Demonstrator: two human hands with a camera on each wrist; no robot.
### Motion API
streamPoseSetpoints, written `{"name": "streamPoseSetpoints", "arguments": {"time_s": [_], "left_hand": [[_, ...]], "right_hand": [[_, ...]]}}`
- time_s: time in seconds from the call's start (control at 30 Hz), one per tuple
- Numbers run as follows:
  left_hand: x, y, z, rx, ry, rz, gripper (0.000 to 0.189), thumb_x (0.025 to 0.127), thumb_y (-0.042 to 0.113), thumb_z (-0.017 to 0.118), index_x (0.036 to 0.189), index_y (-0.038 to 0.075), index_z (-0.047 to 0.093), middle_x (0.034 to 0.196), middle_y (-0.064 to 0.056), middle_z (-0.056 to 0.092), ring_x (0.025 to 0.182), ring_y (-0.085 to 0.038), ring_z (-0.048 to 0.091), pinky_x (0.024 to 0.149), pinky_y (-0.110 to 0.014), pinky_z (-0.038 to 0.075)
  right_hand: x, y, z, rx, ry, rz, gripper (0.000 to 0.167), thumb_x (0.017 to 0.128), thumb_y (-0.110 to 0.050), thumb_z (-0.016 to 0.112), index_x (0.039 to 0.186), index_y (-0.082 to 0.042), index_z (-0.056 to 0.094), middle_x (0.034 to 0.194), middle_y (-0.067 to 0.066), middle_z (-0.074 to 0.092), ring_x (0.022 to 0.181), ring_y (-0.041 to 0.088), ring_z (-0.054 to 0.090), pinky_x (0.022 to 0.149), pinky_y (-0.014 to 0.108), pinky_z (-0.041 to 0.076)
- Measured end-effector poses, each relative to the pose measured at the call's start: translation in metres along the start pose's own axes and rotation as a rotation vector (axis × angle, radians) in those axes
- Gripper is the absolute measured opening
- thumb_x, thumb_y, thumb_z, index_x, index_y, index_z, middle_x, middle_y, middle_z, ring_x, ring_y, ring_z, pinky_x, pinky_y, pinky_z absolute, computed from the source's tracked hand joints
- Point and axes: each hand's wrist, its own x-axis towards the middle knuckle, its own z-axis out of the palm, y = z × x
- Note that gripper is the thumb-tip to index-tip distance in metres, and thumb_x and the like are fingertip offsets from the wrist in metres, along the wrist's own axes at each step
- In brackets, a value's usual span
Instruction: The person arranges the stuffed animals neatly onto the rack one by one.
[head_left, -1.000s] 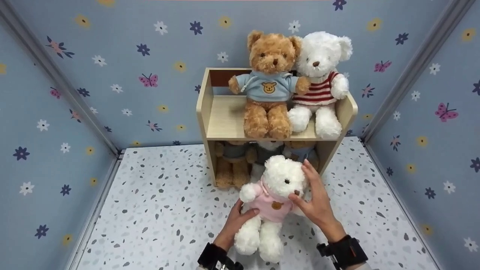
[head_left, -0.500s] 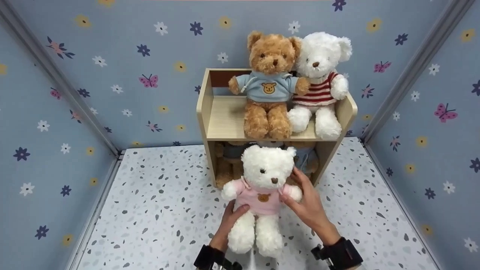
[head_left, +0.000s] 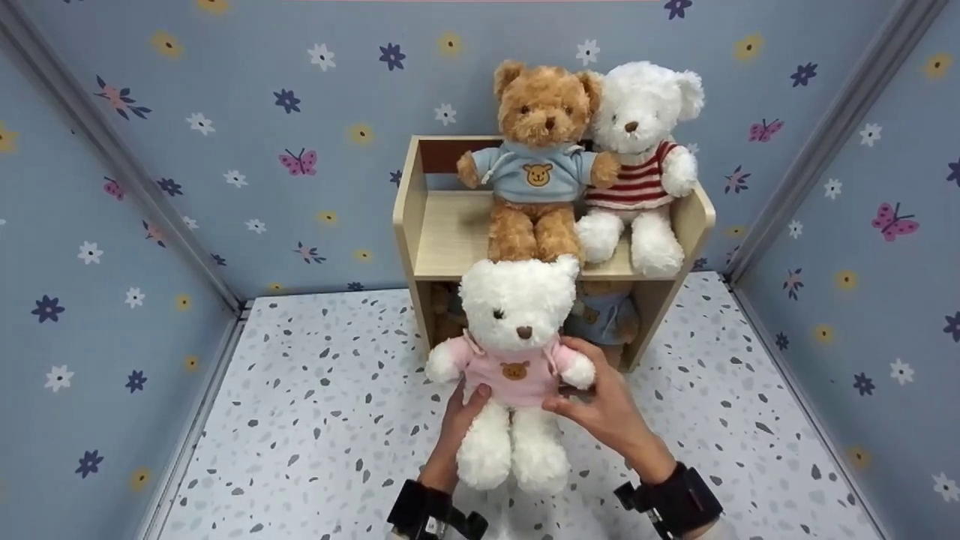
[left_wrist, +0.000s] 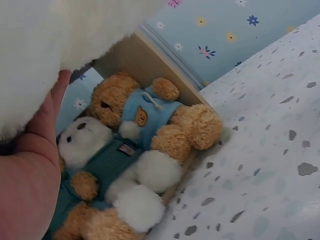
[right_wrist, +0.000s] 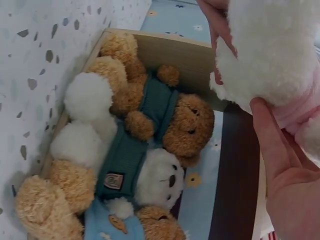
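A white teddy bear (head_left: 517,375) in a pink hoodie is held upright in front of the wooden shelf (head_left: 450,232), facing the head camera. My left hand (head_left: 457,420) grips its lower side, thumb on the pink hem and fingers hidden behind the body. On the other side my right hand (head_left: 607,412) holds it under the arm, thumb at the front of the hoodie. On the upper shelf sit a brown teddy bear (head_left: 538,172) in a light blue hoodie and a white teddy bear (head_left: 637,172) in a red-striped sweater.
On the lower level, the right wrist view shows a brown bear (right_wrist: 187,125) in green, a white bear (right_wrist: 157,177) in green and a brown bear (right_wrist: 157,222) in blue. Flowered walls (head_left: 300,90) surround the speckled floor (head_left: 300,420).
Both hands have lifted the pink-hoodie bear and moved it slightly left, turning it from a tilt to upright. My right hand has shifted from beside its head down to its arm and side.
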Motion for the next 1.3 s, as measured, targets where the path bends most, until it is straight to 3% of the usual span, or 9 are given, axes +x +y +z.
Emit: {"name": "streamPoseSetpoints", "arguments": {"time_s": [0.1, 0.17, 0.4, 0.57, 0.67, 0.8, 1.03, 1.2, 1.3], "left_hand": [[-0.001, 0.011, 0.004, -0.081, -0.01, -0.034, 0.09, 0.101, 0.047, 0.062, 0.164, 0.001, 0.019, 0.16, -0.025, 0.037, 0.143, -0.033, 0.042, 0.116, -0.038, 0.033], [-0.001, 0.019, 0.007, -0.106, -0.01, -0.01, 0.082, 0.103, 0.042, 0.06, 0.165, 0.007, 0.021, 0.16, -0.019, 0.04, 0.142, -0.029, 0.043, 0.117, -0.038, 0.033], [0.008, 0.053, 0.014, 0.02, 0.112, 0.256, 0.078, 0.103, 0.038, 0.063, 0.162, 0.008, 0.022, 0.164, -0.014, 0.029, 0.152, -0.028, 0.025, 0.123, -0.051, 0.018], [0.017, 0.082, 0.013, 0.057, 0.129, 0.36, 0.068, 0.102, 0.037, 0.066, 0.156, 0.009, 0.036, 0.157, -0.009, 0.042, 0.146, -0.023, 0.038, 0.121, -0.045, 0.028], [0.025, 0.1, 0.011, 0.063, 0.136, 0.399, 0.059, 0.101, 0.034, 0.068, 0.15, 0.008, 0.046, 0.146, -0.009, 0.054, 0.134, -0.023, 0.052, 0.114, -0.041, 0.04], [0.036, 0.124, 0.008, 0.074, 0.151, 0.415, 0.047, 0.099, 0.029, 0.07, 0.138, 0.005, 0.059, 0.127, -0.012, 0.066, 0.112, -0.027, 0.066, 0.096, -0.038, 0.055], [0.051, 0.164, 0.002, 0.18, 0.146, 0.36, 0.051, 0.096, 0.036, 0.071, 0.136, 0.005, 0.063, 0.123, -0.01, 0.069, 0.107, -0.023, 0.067, 0.091, -0.035, 0.054], [0.059, 0.179, -0.002, 0.237, 0.107, 0.358, 0.062, 0.101, 0.041, 0.065, 0.152, 0.011, 0.049, 0.141, -0.007, 0.06, 0.123, -0.02, 0.061, 0.101, -0.039, 0.049], [0.066, 0.182, 0.0, 0.257, 0.109, 0.414, 0.068, 0.104, 0.035, 0.061, 0.161, 0.011, 0.035, 0.157, -0.007, 0.045, 0.14, -0.019, 0.048, 0.113, -0.04, 0.041]], "right_hand": [[0.005, 0.002, -0.001, 0.014, 0.009, -0.034, 0.082, 0.081, -0.034, 0.089, 0.146, -0.003, 0.05, 0.126, 0.018, 0.065, 0.105, 0.017, 0.068, 0.072, 0.035, 0.063], [0.01, 0.002, 0.0, 0.016, 0.016, -0.059, 0.082, 0.079, -0.029, 0.09, 0.145, -0.003, 0.049, 0.126, 0.016, 0.065, 0.106, 0.017, 0.067, 0.073, 0.034, 0.062], [0.037, -0.01, 0.007, -0.031, 0.056, -0.154, 0.079, 0.08, -0.033, 0.09, 0.139, -0.002, 0.046, 0.122, 0.016, 0.067, 0.105, 0.018, 0.066, 0.082, 0.029, 0.056], [0.059, -0.026, 0.01, -0.016, 0.098, -0.167, 0.081, 0.077, -0.009, 0.093, 0.139, -0.002, 0.041, 0.13, 0.016, 0.062, 0.113, 0.021, 0.062, 0.093, 0.029, 0.051], [0.074, -0.038, 0.014, 0.044, 0.145, -0.128, 0.08, 0.077, 0.0, 0.091, 0.14, -0.003, 0.041, 0.134, 0.016, 0.06, 0.117, 0.024, 0.062, 0.097, 0.033, 0.052], [0.095, -0.053, 0.018, 0.093, 0.229, -0.07, 0.076, 0.08, -0.001, 0.088, 0.141, -0.005, 0.043, 0.135, 0.015, 0.062, 0.12, 0.026, 0.063, 0.098, 0.037, 0.054], [0.135, -0.07, 0.018, 0.096, 0.301, -0.092, 0.065, 0.086, -0.002, 0.083, 0.139, 0.001, 0.045, 0.131, 0.016, 0.063, 0.117, 0.025, 0.064, 0.091, 0.033, 0.052], [0.159, -0.073, 0.017, 0.108, 0.295, -0.1, 0.059, 0.089, -0.004, 0.08, 0.137, 0.001, 0.046, 0.131, 0.015, 0.062, 0.117, 0.023, 0.062, 0.092, 0.034, 0.05], [0.172, -0.07, 0.018, 0.11, 0.307, -0.083, 0.056, 0.091, -0.007, 0.079, 0.135, 0.0, 0.046, 0.131, 0.016, 0.061, 0.118, 0.022, 0.061, 0.094, 0.036, 0.048]]}}
